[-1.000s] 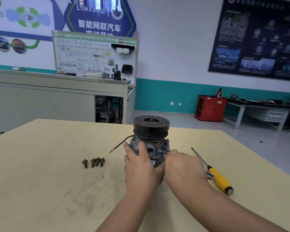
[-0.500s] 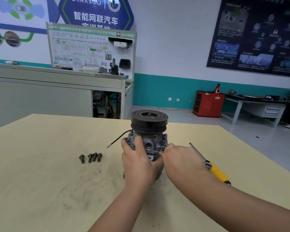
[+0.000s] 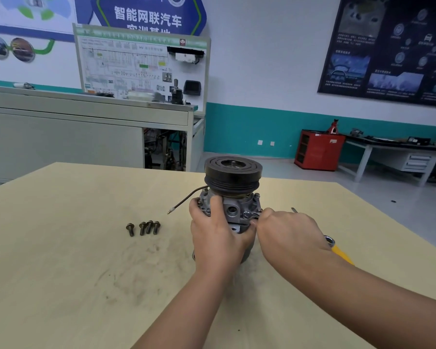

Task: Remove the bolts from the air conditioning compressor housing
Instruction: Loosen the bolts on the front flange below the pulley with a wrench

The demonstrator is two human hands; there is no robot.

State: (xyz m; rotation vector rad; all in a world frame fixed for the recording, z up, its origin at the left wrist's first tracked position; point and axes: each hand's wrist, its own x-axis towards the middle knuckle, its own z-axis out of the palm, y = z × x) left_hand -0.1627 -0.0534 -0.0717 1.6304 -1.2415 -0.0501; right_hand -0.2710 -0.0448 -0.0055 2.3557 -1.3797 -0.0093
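Compressor housing [image 3: 234,210]: stands upright on its rear end near the middle of the surface, pulley on top; its position is unchanged over the last second.
Left hand [image 3: 217,235]: has climbed from the lower body to the upper flange. It now grips the left flank, thumb across the front face, steadying the unit.
Right hand [image 3: 287,230]: has moved from the lower front to the right of the flange. Its fingers are curled in and appear to pinch a bolt there.
Flange bolt [image 3: 247,214]: still seated, and judged loose enough to turn by finger, since no tool is in hand.
Task bearing: removal is part done, and this bolt is the one now being worked.
Surface [image 3: 61,273]: pale wood, scuffed in front of the unit.
Screwdriver [image 3: 342,255]: yellow handle, lying to the right, partly hidden behind the right wrist and not held.
Wire lead [image 3: 184,200]: arcs left from the housing, its free end clear of both hands.
Loose bolts [image 3: 144,227]: four, grouped to the left, the same count as a second ago.
Obstruction: the hands hide the lower housing, so any bolts remaining there cannot be counted.
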